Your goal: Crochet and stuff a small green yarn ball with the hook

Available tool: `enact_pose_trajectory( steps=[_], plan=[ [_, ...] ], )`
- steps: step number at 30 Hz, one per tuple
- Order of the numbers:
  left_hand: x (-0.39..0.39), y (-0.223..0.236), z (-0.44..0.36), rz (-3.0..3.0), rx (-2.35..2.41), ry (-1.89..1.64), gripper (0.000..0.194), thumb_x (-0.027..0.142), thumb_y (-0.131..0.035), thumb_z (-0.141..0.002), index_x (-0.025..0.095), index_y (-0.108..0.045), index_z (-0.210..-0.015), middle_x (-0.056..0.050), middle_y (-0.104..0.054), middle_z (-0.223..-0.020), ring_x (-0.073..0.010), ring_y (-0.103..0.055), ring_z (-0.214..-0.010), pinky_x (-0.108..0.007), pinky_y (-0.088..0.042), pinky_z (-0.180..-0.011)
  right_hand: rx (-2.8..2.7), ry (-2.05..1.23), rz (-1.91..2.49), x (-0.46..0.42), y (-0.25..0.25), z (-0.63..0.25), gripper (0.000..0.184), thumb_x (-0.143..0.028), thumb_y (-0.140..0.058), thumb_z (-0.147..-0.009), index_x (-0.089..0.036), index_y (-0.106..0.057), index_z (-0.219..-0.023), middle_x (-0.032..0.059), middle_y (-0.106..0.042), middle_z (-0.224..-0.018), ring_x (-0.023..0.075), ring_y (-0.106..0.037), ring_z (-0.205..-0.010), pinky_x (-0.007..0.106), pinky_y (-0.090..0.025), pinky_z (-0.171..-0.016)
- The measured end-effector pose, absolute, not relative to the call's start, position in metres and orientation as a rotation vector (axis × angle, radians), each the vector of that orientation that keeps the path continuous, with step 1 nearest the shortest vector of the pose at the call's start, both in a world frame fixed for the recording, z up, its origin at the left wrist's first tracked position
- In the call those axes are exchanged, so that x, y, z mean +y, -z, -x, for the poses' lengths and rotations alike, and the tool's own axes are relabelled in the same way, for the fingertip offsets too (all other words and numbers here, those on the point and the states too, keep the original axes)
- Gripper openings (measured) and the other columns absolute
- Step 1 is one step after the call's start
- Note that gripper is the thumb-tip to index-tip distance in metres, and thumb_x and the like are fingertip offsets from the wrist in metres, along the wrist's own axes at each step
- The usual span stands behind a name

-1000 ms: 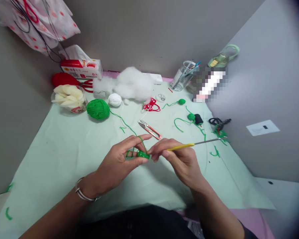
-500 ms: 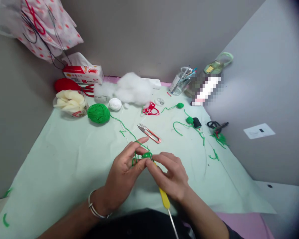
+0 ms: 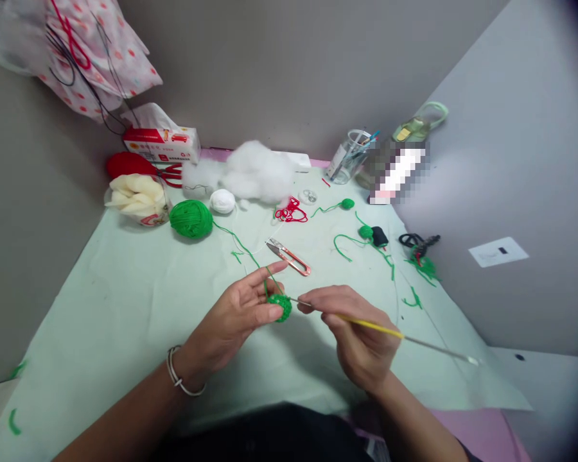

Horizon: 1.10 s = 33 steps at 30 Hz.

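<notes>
My left hand pinches a small round green crochet piece between thumb and fingers, with green yarn looped over the index finger. That strand runs back across the cloth to a green yarn ball. My right hand grips a crochet hook with a yellow handle; its metal tip touches the green piece and its long shaft points down to the right. Both hands hover above the pale green cloth.
Red thread snips lie just beyond my hands. Farther back are white stuffing, a white ball, red yarn scraps, small green pieces, a tissue box, a jar of tools and a bottle. Grey walls enclose the table.
My right hand swung the hook from pointing right, to pointing toward me, to pointing down-right with its tip at the green piece. The left hand kept its pinch throughout.
</notes>
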State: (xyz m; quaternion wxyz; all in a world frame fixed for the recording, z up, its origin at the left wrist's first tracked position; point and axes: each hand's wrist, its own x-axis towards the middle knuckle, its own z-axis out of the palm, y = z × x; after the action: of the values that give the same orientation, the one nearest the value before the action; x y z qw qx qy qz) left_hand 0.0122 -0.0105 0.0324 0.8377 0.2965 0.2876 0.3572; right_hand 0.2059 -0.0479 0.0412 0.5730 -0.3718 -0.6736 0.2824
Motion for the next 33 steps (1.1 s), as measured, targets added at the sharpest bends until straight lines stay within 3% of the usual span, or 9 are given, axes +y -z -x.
enact_pose_trajectory(
  steps=[7, 17, 21, 25, 30, 33],
  plan=[
    [-0.006, -0.029, -0.007, -0.761, 0.611, -0.703, 0.058, 0.030, -0.078, -0.082, 0.026, -0.063, -0.138, -0.001, -0.059, -0.098, -0.0130, -0.053, -0.085, -0.029, -0.040, -0.081, -1.237, -1.087, 0.861, -0.046, -0.036, -0.209, 0.018, -0.019, -0.063, -0.099, -0.024, -0.078, -0.105, 0.0046, -0.076, -0.090, 0.0160, -0.073, -0.072, 0.031, -0.062, -0.066],
    [-0.006, -0.026, 0.002, -0.915, 0.632, -0.709, 0.051, 0.027, -0.076, -0.085, 0.028, -0.065, -0.135, -0.002, -0.058, -0.097, -0.0147, -0.054, -0.087, -0.027, -0.044, -0.078, -1.045, -1.172, 0.926, -0.045, -0.039, -0.205, 0.012, -0.026, -0.071, -0.093, -0.019, -0.080, -0.092, 0.0065, -0.077, -0.081, 0.0166, -0.073, -0.062, 0.028, -0.062, -0.056],
    [-0.006, -0.031, -0.003, -0.747, 0.547, -0.651, 0.042, 0.031, -0.066, -0.091, 0.026, -0.067, -0.133, -0.002, -0.057, -0.098, -0.0134, -0.062, -0.073, -0.027, -0.047, -0.064, -1.036, -1.209, 0.889, -0.044, -0.041, -0.207, 0.012, -0.025, -0.070, -0.094, -0.019, -0.080, -0.092, 0.0057, -0.077, -0.080, 0.0154, -0.073, -0.062, 0.026, -0.061, -0.056],
    [-0.006, -0.035, -0.007, -0.637, 0.479, -0.630, 0.033, 0.029, -0.056, -0.098, 0.025, -0.071, -0.128, -0.002, -0.058, -0.092, -0.0093, -0.060, -0.060, -0.022, -0.042, -0.053, -1.038, -1.242, 0.884, -0.042, -0.042, -0.208, 0.012, -0.027, -0.070, -0.094, -0.019, -0.080, -0.093, 0.0053, -0.077, -0.079, 0.0154, -0.072, -0.061, 0.025, -0.060, -0.054],
    [-0.008, -0.033, -0.005, -0.685, 0.479, -0.647, 0.039, 0.028, -0.070, -0.092, 0.025, -0.070, -0.131, -0.003, -0.061, -0.099, -0.0125, -0.064, -0.084, -0.024, -0.049, -0.078, -1.032, -1.283, 0.890, -0.042, -0.040, -0.206, 0.015, -0.033, -0.067, -0.096, -0.021, -0.075, -0.091, 0.0020, -0.072, -0.073, 0.0137, -0.066, -0.055, 0.026, -0.057, -0.052],
    [-0.010, -0.030, -0.007, -0.778, 0.506, -0.688, 0.050, 0.022, -0.079, -0.085, 0.030, -0.067, -0.134, -0.002, -0.063, -0.107, -0.0163, -0.063, -0.102, -0.029, -0.047, -0.094, -1.161, -1.137, 0.897, -0.046, -0.037, -0.201, 0.015, -0.032, -0.064, -0.098, -0.024, -0.076, -0.098, 0.0029, -0.073, -0.080, 0.0156, -0.068, -0.064, 0.029, -0.058, -0.058]
  ],
)
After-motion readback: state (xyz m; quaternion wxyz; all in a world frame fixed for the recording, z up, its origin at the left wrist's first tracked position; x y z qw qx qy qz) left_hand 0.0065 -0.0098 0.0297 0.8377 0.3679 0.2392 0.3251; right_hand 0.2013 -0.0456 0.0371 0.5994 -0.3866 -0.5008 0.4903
